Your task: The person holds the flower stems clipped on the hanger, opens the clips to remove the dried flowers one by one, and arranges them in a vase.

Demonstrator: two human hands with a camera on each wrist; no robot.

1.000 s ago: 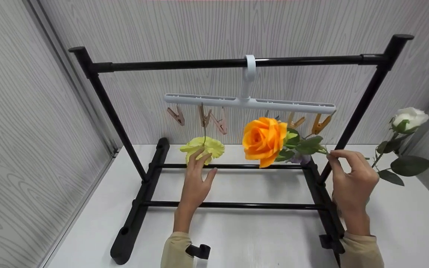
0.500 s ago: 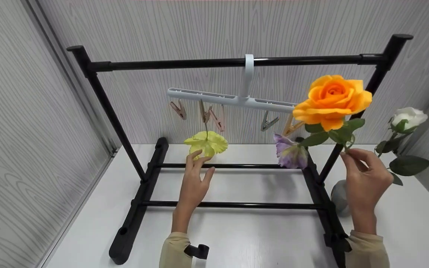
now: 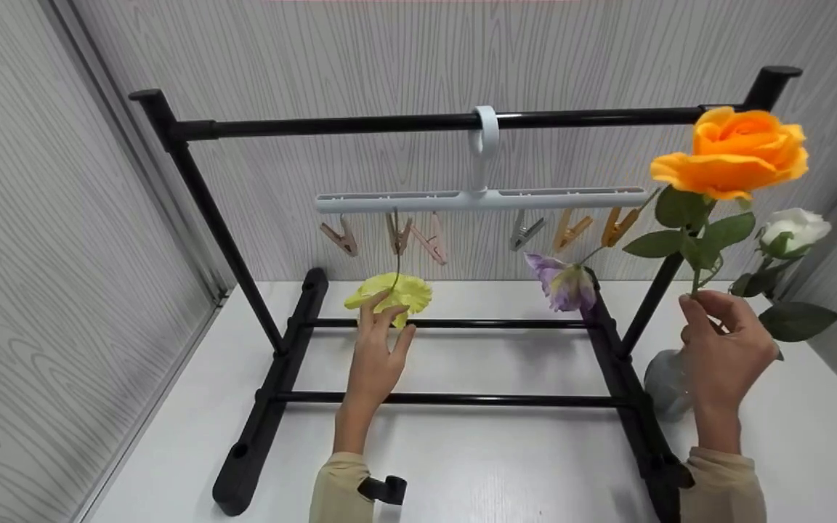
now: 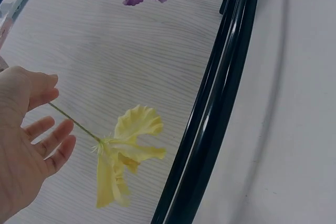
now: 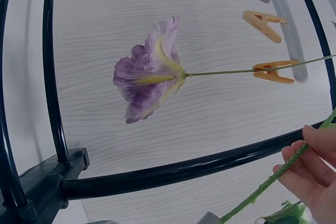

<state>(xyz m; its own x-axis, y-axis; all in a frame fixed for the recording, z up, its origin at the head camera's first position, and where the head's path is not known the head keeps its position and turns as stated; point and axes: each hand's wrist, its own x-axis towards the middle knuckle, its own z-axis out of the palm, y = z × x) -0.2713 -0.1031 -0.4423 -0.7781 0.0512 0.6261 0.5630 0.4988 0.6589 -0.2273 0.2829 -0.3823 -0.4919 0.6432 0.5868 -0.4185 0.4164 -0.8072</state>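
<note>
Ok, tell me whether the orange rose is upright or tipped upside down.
Upright: in the head view, the orange rose points bloom-up, its stem pinched below by the right hand.

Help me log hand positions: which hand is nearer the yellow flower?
Left. The left hand is beside the yellow flower, overlapping it in the head view; the right hand is well to its right, holding the orange rose.

I wear beige, lightly creased long sleeves [image 3: 342,488]; a small black clip [image 3: 385,490] with a rounded end juts from my left cuff, plain and dark.
</note>
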